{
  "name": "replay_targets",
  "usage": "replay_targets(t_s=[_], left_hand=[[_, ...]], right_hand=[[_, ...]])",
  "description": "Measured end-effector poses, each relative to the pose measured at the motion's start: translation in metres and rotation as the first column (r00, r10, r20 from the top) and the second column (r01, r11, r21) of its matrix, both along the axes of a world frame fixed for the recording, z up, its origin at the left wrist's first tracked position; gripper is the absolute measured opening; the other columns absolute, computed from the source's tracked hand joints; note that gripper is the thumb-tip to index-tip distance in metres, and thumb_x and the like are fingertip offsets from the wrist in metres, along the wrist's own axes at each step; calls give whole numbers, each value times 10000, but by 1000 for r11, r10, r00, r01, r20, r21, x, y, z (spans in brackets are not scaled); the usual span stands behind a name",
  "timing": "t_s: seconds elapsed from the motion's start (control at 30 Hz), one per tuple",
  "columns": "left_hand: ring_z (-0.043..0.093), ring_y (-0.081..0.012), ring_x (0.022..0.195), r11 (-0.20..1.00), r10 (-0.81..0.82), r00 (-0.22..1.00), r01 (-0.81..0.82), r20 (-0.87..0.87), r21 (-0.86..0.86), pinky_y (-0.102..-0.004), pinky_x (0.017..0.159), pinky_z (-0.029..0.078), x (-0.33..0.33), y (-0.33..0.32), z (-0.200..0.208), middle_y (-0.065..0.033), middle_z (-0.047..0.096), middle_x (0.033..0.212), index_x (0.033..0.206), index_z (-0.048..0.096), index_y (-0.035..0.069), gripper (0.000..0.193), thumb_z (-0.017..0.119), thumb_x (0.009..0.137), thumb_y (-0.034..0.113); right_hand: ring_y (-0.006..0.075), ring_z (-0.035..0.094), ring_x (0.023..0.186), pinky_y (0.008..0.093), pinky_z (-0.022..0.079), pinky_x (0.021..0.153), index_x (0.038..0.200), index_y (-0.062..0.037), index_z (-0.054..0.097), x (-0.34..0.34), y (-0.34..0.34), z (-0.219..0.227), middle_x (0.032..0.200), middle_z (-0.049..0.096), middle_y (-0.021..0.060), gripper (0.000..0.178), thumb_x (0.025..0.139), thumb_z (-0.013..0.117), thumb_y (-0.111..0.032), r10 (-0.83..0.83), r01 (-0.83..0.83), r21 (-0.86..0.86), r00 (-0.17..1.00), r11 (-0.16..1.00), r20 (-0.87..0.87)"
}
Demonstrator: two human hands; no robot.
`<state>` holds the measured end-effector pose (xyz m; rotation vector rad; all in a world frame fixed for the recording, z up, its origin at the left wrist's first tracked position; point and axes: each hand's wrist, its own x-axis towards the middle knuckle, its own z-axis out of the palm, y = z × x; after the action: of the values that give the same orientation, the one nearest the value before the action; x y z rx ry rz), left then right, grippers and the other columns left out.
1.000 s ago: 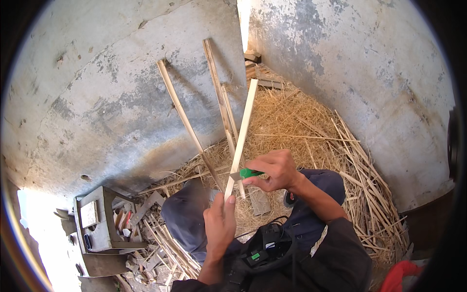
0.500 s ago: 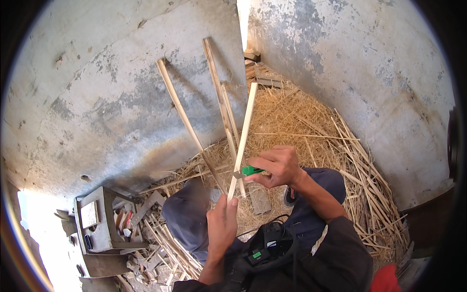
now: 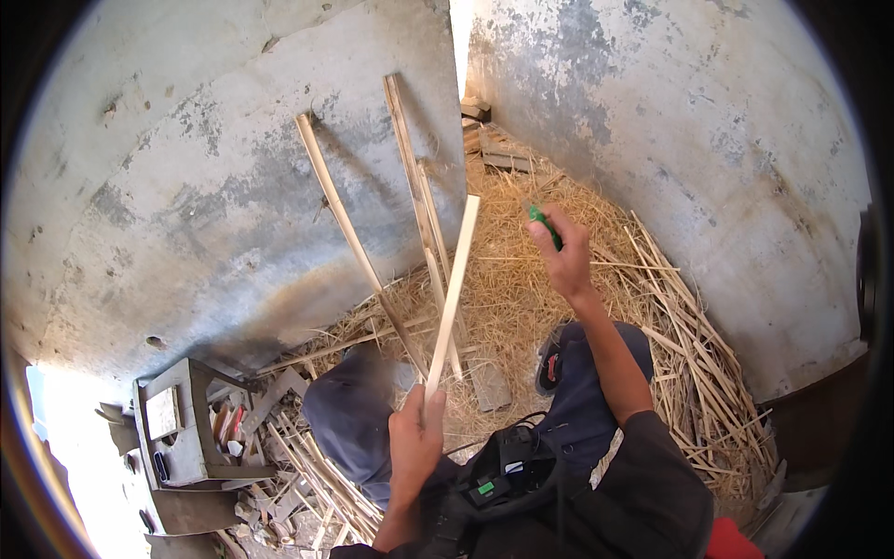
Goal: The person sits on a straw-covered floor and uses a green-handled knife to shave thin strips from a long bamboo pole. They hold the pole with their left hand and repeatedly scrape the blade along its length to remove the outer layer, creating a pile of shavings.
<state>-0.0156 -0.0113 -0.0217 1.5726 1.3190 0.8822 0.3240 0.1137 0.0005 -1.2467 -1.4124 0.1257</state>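
My left hand (image 3: 415,443) grips the lower end of a long pale wooden strip (image 3: 453,284) that points up and away toward the wall. Raised to the right of the strip's top end, apart from it, my right hand (image 3: 563,253) is closed around a green-handled tool (image 3: 544,224); its working end is hidden. My knees in dark trousers (image 3: 354,419) are below the strip.
Three wooden strips (image 3: 346,228) lean against the grey concrete wall (image 3: 186,186). Straw and split strips (image 3: 698,373) cover the ground in the corner. A small grey stool (image 3: 177,438) with scraps stands at lower left. A black device (image 3: 507,470) hangs at my chest.
My right hand with the green tool has lifted off the strip and swung up and to the right. My left hand still holds the strip in about the same place.
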Motion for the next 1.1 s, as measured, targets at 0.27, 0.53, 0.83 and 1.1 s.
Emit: replay_targets(t_s=[0.27, 0.53, 0.83, 1.1], left_hand=[[440, -157, 574, 999, -8, 999, 6, 38, 54, -383, 552, 405, 6, 9, 4, -127, 506, 627, 982, 617, -20, 291, 663, 1111, 238], [721, -395, 695, 992, -128, 979, 126, -157, -27, -478, 654, 517, 19, 14, 18, -227, 664, 746, 1158, 667, -2, 274, 693, 1091, 263], [777, -271, 842, 888, -456, 887, 459, -71, 36, -387, 855, 602, -39, 27, -16, -141, 804, 967, 1426, 612, 31, 587, 801, 1010, 401], [672, -139, 735, 734, -618, 783, 606, 69, -308, -318, 737, 574, -75, 27, -31, -55, 681, 795, 1065, 657, 7, 336, 567, 1175, 312]], right_hand=[[73, 567, 721, 273, 460, 672, 1200, -34, 749, -38, -23, 13, 791, 631, -12, 339, 998, 787, -304, 344, -365, -174, 929, 915, -138], [69, 655, 853, 260, 523, 794, 1269, -28, 797, -59, -30, 11, 1048, 795, 36, 312, 1040, 783, -238, 502, -642, -174, 715, 746, -487], [12, 360, 532, 240, 249, 479, 1208, -44, 790, -40, -22, 11, 711, 542, -88, 259, 1083, 732, -264, 399, -546, -45, 664, 837, -633], [10, 320, 514, 238, 233, 474, 1391, -41, 697, -14, -10, 19, 678, 453, -106, 380, 1133, 649, -315, 299, -375, -1, 741, 927, -601]])
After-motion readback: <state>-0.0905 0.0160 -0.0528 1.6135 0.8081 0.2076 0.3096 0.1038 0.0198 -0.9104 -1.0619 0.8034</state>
